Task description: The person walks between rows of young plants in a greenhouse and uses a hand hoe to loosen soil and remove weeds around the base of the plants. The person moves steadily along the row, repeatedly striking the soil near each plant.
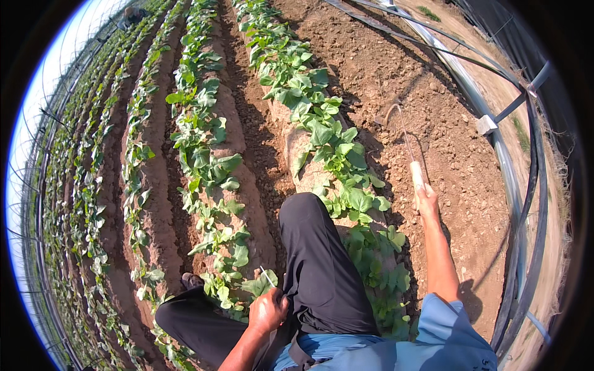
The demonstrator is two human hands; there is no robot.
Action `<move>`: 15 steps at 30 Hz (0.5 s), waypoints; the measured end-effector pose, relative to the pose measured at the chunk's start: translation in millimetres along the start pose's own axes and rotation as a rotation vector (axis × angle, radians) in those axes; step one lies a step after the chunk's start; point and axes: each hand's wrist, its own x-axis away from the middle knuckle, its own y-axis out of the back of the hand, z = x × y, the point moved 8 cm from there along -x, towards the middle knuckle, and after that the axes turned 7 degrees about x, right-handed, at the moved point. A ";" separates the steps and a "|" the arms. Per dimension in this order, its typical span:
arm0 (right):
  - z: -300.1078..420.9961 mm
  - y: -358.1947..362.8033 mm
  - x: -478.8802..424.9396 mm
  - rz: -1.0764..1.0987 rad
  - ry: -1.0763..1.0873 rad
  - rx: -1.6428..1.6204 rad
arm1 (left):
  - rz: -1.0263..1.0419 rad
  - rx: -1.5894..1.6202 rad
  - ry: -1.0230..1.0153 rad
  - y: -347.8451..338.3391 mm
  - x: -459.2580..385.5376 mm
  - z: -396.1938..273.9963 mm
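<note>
My right hand [428,200] is closed around the pale wooden handle of a hand hoe [417,175], whose thin curved neck reaches ahead over loose brown soil. The hoe's small blade [381,119] is near the soil to the right of the nearest crop row; whether it touches cannot be told. My left hand [268,310] is closed on a thin, pale, rod-like thing [267,277] beside my bent knee. That rod points up over a broad green leaf [258,285]; its lower part is hidden by the hand.
Leafy green plants [357,199] grow in long raised rows, with soil furrows [253,116] between. At the right run a metal rail [506,176], a white block [486,125] and black hoses [538,195]. A person [132,16] is far off at the upper left.
</note>
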 end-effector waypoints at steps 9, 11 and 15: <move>110.9 -71.3 -40.0 -0.159 0.614 0.108 | 0.010 -0.043 0.037 -2.2 -6.5 0.6; 64.3 -96.6 -41.9 -0.226 0.456 0.255 | 0.019 -0.024 0.026 -2.4 -8.3 -1.4; -14.2 -128.8 -82.8 0.014 -0.190 0.587 | -0.028 0.000 -0.007 5.0 -10.4 -10.3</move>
